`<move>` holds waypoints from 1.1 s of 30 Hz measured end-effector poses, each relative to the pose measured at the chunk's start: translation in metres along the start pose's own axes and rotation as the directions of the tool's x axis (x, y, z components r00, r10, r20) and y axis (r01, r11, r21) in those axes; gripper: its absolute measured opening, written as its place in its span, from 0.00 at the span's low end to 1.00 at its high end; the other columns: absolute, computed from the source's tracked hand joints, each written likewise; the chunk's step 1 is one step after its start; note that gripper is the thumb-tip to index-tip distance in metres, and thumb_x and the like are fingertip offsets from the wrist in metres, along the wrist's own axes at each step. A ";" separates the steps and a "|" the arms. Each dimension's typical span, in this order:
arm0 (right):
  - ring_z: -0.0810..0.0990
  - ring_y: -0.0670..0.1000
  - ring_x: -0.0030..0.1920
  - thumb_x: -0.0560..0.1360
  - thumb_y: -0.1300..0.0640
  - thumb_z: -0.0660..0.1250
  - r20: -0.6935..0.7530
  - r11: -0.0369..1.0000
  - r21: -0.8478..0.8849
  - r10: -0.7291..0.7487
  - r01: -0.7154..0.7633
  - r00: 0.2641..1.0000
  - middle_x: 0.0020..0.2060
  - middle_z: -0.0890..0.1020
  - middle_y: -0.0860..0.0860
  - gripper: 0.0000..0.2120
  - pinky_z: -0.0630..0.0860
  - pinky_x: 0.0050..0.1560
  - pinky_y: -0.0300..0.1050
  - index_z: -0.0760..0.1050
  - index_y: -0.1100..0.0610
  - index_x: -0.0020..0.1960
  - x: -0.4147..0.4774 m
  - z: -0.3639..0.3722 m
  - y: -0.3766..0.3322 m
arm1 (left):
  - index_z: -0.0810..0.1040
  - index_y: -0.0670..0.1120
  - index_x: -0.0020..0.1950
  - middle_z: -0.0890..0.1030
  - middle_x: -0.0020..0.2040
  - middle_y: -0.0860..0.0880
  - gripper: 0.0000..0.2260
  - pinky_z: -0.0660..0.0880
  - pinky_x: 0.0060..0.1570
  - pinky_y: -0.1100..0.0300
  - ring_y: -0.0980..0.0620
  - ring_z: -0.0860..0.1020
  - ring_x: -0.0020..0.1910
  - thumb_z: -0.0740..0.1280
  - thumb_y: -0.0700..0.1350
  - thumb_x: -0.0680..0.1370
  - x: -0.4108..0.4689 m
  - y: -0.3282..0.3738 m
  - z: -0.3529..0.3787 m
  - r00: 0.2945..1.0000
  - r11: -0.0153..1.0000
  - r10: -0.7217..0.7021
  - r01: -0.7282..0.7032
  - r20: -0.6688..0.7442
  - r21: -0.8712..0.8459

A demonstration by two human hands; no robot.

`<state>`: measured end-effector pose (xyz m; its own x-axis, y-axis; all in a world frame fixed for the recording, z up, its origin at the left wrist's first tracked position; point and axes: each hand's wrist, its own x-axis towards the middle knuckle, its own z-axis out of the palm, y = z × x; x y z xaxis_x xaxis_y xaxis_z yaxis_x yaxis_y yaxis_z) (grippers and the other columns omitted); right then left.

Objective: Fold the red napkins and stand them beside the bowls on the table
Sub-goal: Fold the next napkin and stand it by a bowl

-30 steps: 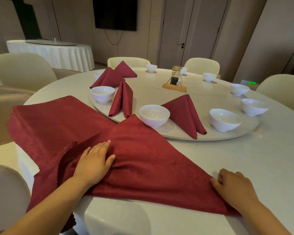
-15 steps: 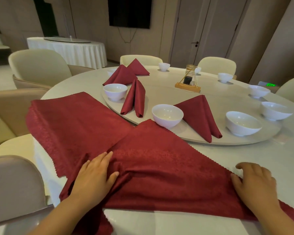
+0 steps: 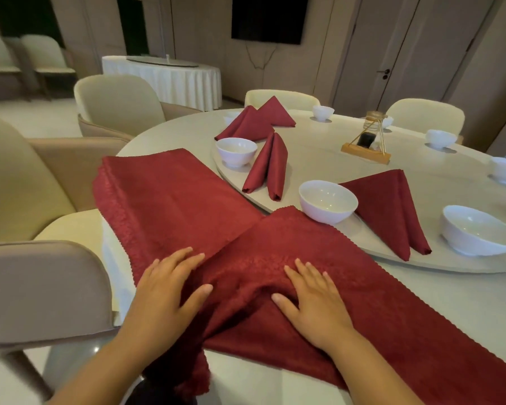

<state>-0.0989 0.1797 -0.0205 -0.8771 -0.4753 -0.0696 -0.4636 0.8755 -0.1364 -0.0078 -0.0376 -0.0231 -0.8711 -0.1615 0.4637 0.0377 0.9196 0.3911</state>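
Observation:
A red napkin (image 3: pixel 371 293) folded into a big triangle lies at the near edge of the round table (image 3: pixel 465 305). My left hand (image 3: pixel 167 290) presses flat on its left part, fingers spread. My right hand (image 3: pixel 313 299) lies flat near the napkin's middle, close to the left hand, and the cloth bunches between them. Another flat red napkin (image 3: pixel 170 200) lies under it to the left. On the turntable (image 3: pixel 319 159) folded napkins stand beside white bowls: one (image 3: pixel 268 166) by the left bowl (image 3: pixel 236 150), one (image 3: pixel 392 206) by the near bowl (image 3: pixel 327 204).
More white bowls (image 3: pixel 476 229) ring the turntable's right side, and further folded napkins (image 3: pixel 254 121) stand at the back left. A wooden stand with a jar (image 3: pixel 368 141) sits mid-table. Cream chairs (image 3: pixel 41 287) crowd the left and near-left edge.
My right hand has slid left from the napkin's right corner to its middle, next to my left hand. The view has swung left.

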 end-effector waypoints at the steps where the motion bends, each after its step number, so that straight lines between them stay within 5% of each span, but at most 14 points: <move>1: 0.41 0.46 0.74 0.39 0.28 0.11 -0.002 1.000 -0.003 -0.001 0.001 1.000 0.75 0.44 0.47 0.68 0.36 0.70 0.43 0.45 0.47 0.75 -0.001 -0.001 -0.001 | 0.80 0.42 0.55 0.79 0.54 0.45 0.32 0.69 0.53 0.46 0.52 0.73 0.53 0.52 0.67 0.74 -0.008 -0.005 -0.004 0.998 0.999 -0.018 0.015 -0.060 -0.051; 5: 0.42 0.47 0.74 0.42 0.25 0.14 0.004 1.000 0.012 -0.005 0.005 1.000 0.75 0.45 0.47 0.66 0.38 0.71 0.44 0.45 0.47 0.75 -0.002 -0.003 -0.004 | 0.73 0.56 0.42 0.74 0.43 0.60 0.17 0.68 0.47 0.66 0.60 0.73 0.43 0.58 0.66 0.63 -0.033 -0.001 -0.033 0.940 0.921 -0.302 0.245 -0.158 -0.302; 7: 0.43 0.47 0.75 0.61 0.23 0.28 0.001 0.999 0.038 -0.018 0.018 1.000 0.75 0.45 0.48 0.49 0.39 0.72 0.44 0.45 0.47 0.75 -0.004 -0.003 -0.005 | 0.68 0.53 0.37 0.73 0.38 0.56 0.20 0.65 0.39 0.69 0.59 0.72 0.40 0.60 0.67 0.58 -0.046 0.006 -0.041 0.885 0.856 -0.448 0.383 -0.128 -0.347; 9: 0.43 0.47 0.75 0.76 0.35 0.43 0.000 0.999 0.035 -0.008 0.008 1.000 0.75 0.46 0.48 0.32 0.39 0.72 0.44 0.45 0.48 0.75 -0.005 -0.004 -0.007 | 0.67 0.50 0.38 0.73 0.36 0.53 0.21 0.65 0.34 0.64 0.57 0.72 0.37 0.66 0.66 0.60 -0.060 0.014 -0.042 0.839 0.807 -0.543 0.515 -0.023 -0.289; 15: 0.45 0.48 0.75 0.78 0.40 0.48 -0.016 0.999 0.035 -0.017 0.018 1.000 0.75 0.47 0.49 0.28 0.41 0.72 0.45 0.48 0.49 0.75 -0.003 -0.002 -0.006 | 0.69 0.47 0.37 0.78 0.32 0.50 0.16 0.73 0.37 0.61 0.55 0.78 0.31 0.68 0.58 0.70 -0.081 0.013 -0.044 0.695 0.729 -0.636 0.684 0.335 -0.036; 18: 0.46 0.48 0.75 0.78 0.40 0.49 -0.022 0.999 0.044 -0.016 0.017 1.000 0.75 0.48 0.49 0.28 0.42 0.72 0.45 0.49 0.49 0.75 -0.004 -0.003 -0.007 | 0.72 0.43 0.33 0.78 0.23 0.48 0.13 0.74 0.31 0.63 0.57 0.76 0.23 0.67 0.44 0.76 -0.078 0.017 -0.049 0.667 0.642 -0.591 0.729 0.454 -0.236; 22: 0.47 0.48 0.75 0.78 0.40 0.51 -0.037 0.996 0.082 -0.017 0.020 0.999 0.75 0.50 0.48 0.28 0.42 0.72 0.44 0.52 0.49 0.74 -0.006 -0.004 -0.007 | 0.72 0.38 0.33 0.76 0.20 0.50 0.11 0.66 0.17 0.72 0.61 0.73 0.20 0.63 0.35 0.76 -0.061 0.008 -0.069 0.740 0.575 -0.659 0.610 0.133 -0.544; 24: 0.47 0.48 0.75 0.78 0.40 0.51 -0.042 0.995 0.093 -0.014 0.018 0.999 0.75 0.50 0.48 0.28 0.42 0.72 0.44 0.52 0.48 0.74 -0.006 -0.004 -0.007 | 0.72 0.40 0.35 0.77 0.21 0.51 0.10 0.70 0.21 0.73 0.62 0.75 0.22 0.62 0.36 0.77 -0.051 -0.003 -0.085 0.750 0.544 -0.654 0.555 0.096 -0.630; 26: 0.47 0.48 0.75 0.78 0.40 0.52 -0.049 0.995 0.098 -0.014 0.019 0.999 0.75 0.51 0.48 0.28 0.43 0.72 0.44 0.53 0.48 0.74 -0.007 -0.004 -0.007 | 0.71 0.42 0.36 0.79 0.26 0.51 0.11 0.76 0.28 0.68 0.61 0.78 0.26 0.59 0.37 0.79 -0.043 -0.011 -0.094 0.738 0.383 -0.644 0.539 0.202 -0.750; 29: 0.47 0.47 0.75 0.77 0.39 0.51 -0.053 0.994 0.106 -0.019 0.024 0.998 0.75 0.51 0.48 0.28 0.42 0.72 0.43 0.53 0.48 0.74 -0.007 -0.004 -0.007 | 0.72 0.44 0.40 0.82 0.34 0.48 0.11 0.80 0.31 0.59 0.56 0.81 0.31 0.55 0.39 0.80 -0.035 -0.024 -0.093 0.678 -0.029 -0.615 0.490 0.403 -0.871; 33: 0.47 0.47 0.75 0.77 0.39 0.51 -0.062 0.993 0.115 -0.019 0.026 0.998 0.75 0.51 0.48 0.28 0.42 0.72 0.43 0.52 0.48 0.74 -0.007 -0.004 -0.006 | 0.75 0.40 0.50 0.84 0.36 0.46 0.13 0.79 0.28 0.58 0.52 0.82 0.33 0.52 0.42 0.81 -0.032 -0.032 -0.081 0.643 -0.224 -0.578 0.466 0.502 -0.856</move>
<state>-0.0902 0.1778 -0.0155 -0.8742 -0.4855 -0.0060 -0.4686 0.8470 -0.2509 0.0585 -0.0910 0.0139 -0.8279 -0.4559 -0.3268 0.0047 -0.5881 0.8088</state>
